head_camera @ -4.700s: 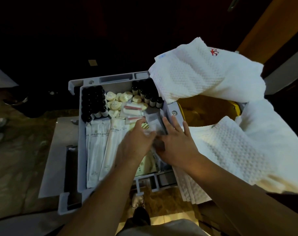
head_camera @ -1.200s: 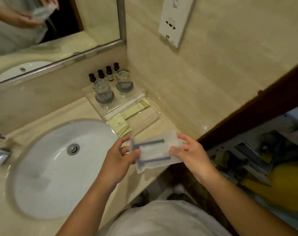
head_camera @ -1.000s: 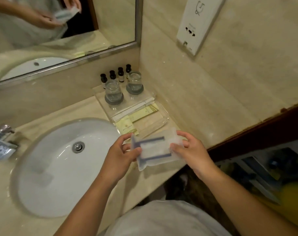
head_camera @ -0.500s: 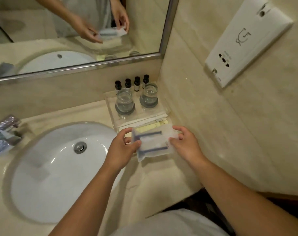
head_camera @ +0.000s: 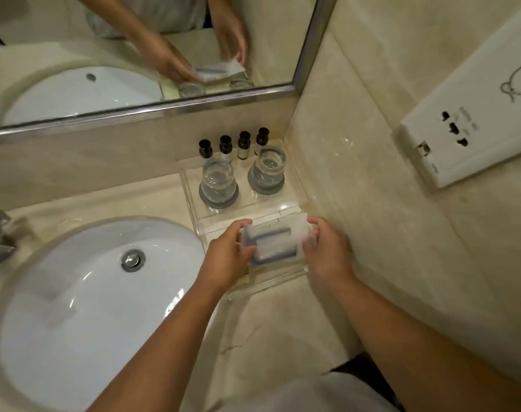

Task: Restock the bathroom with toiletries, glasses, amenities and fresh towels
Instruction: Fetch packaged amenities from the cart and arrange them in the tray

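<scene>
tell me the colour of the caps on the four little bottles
Black, on all four bottles; the head view shows it.

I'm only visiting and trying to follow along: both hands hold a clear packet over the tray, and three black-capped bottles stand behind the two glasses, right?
Not quite: the head view shows four black-capped bottles, not three, in a row behind the two glasses. The rest holds: the left hand and right hand both hold the clear packet over the tray.
</scene>
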A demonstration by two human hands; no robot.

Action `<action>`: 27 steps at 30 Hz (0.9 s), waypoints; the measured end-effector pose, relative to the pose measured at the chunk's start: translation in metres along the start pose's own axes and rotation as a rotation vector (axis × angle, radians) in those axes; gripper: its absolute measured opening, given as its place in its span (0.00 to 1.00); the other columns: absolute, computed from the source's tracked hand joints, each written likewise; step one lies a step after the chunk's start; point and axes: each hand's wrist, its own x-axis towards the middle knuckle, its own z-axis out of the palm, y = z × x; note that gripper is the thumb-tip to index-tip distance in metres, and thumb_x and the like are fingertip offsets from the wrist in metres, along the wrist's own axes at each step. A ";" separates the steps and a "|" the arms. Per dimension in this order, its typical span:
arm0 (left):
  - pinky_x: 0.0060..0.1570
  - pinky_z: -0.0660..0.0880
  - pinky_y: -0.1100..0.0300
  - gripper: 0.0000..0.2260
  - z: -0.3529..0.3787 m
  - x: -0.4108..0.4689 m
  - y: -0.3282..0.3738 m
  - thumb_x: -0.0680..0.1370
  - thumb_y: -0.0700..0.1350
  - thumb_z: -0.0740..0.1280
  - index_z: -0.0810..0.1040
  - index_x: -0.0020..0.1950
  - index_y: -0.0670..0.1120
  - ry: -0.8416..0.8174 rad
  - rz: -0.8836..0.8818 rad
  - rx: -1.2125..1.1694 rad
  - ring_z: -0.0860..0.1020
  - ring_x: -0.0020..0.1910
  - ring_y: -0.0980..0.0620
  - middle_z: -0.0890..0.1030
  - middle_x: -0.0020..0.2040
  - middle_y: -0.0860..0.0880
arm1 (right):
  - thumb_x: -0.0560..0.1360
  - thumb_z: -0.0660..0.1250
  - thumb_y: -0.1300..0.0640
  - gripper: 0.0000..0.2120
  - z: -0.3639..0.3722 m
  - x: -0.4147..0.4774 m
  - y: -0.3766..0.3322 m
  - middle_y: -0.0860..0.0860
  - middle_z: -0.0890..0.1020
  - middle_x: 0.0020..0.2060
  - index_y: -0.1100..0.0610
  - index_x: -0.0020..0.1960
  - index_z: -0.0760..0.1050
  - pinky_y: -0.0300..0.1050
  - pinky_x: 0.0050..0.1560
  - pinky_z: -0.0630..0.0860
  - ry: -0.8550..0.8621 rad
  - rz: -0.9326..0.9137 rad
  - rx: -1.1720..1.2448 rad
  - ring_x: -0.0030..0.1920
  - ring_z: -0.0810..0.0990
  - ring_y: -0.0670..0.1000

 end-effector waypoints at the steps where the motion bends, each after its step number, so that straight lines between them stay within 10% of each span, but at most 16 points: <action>1: 0.56 0.79 0.60 0.23 0.000 0.001 -0.002 0.80 0.45 0.72 0.71 0.72 0.59 -0.025 0.015 0.023 0.81 0.54 0.55 0.80 0.59 0.56 | 0.75 0.67 0.69 0.22 0.003 0.001 0.001 0.41 0.74 0.32 0.55 0.67 0.78 0.46 0.50 0.81 -0.002 -0.014 -0.023 0.37 0.75 0.46; 13: 0.59 0.75 0.59 0.23 0.003 0.010 -0.011 0.80 0.45 0.71 0.70 0.72 0.59 -0.075 0.084 0.202 0.78 0.54 0.54 0.80 0.61 0.54 | 0.82 0.60 0.66 0.22 0.009 0.013 0.001 0.64 0.83 0.49 0.59 0.75 0.69 0.45 0.45 0.71 -0.177 -0.069 -0.082 0.43 0.77 0.57; 19: 0.53 0.80 0.53 0.13 0.005 0.016 -0.010 0.81 0.48 0.71 0.74 0.62 0.58 -0.015 0.074 0.186 0.79 0.48 0.52 0.82 0.50 0.53 | 0.79 0.68 0.64 0.29 0.017 0.008 0.010 0.55 0.73 0.69 0.53 0.79 0.66 0.47 0.71 0.68 -0.121 -0.114 -0.206 0.70 0.71 0.55; 27: 0.50 0.80 0.55 0.12 0.011 0.020 -0.002 0.81 0.54 0.68 0.74 0.63 0.56 0.029 0.058 0.190 0.79 0.47 0.53 0.81 0.50 0.55 | 0.83 0.64 0.55 0.30 0.035 -0.015 0.019 0.52 0.58 0.82 0.53 0.83 0.59 0.51 0.80 0.61 -0.231 -0.293 -0.356 0.81 0.58 0.54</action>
